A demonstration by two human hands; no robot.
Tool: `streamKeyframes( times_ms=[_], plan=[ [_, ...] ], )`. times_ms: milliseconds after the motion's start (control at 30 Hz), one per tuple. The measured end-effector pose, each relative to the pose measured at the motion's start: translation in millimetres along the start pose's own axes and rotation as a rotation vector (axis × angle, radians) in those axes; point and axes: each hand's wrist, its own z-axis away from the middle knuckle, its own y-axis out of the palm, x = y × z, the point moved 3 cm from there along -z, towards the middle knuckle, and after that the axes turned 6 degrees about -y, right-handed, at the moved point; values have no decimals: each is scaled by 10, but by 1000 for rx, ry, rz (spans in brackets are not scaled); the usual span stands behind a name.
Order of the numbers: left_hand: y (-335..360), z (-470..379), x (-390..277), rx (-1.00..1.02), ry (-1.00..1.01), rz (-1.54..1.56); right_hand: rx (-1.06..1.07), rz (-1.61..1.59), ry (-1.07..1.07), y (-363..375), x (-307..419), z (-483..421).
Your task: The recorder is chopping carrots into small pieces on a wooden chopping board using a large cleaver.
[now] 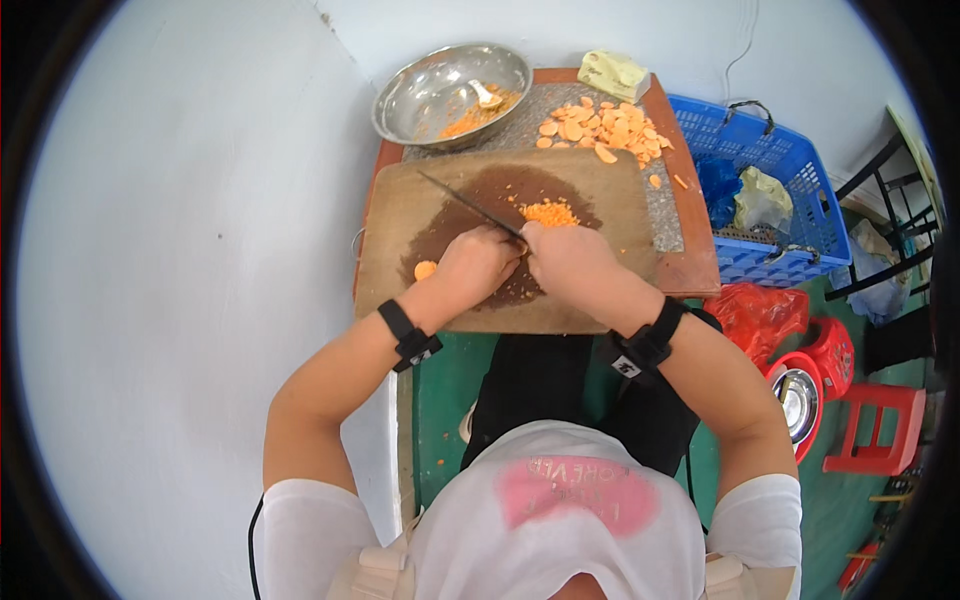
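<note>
My right hand (571,259) grips the handle of a kitchen knife, its dark blade (469,204) reaching up and left across a wooden cutting board (390,210). Close beside the blade, my left hand (478,262) has its fingers curled down onto a carrot piece (523,247), mostly hidden by the hands. Just beyond my right hand lies a small heap of finely chopped carrot (551,213). An orange carrot slice (425,270) rests left of my left hand. Wet, dark staining covers the middle of the board, with small crumbs scattered over it.
Behind the board, a steel basin (409,97) contains chopped carrot and a white spoon (486,95). Carrot slices (607,127) are piled at the table's back right, near a tissue pack (613,75). A blue plastic crate (795,172) and a red stool (874,431) stand to the right.
</note>
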Motion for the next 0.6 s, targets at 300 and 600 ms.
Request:
streamKeyframes(
  times_ms=[300,600],
  plan=[
    [41,76,24,-32,6,-18,96,13,45,-172,46,157],
    [62,122,-55,-46,-58,-14,27,4,20,-33,1,66]
  ],
)
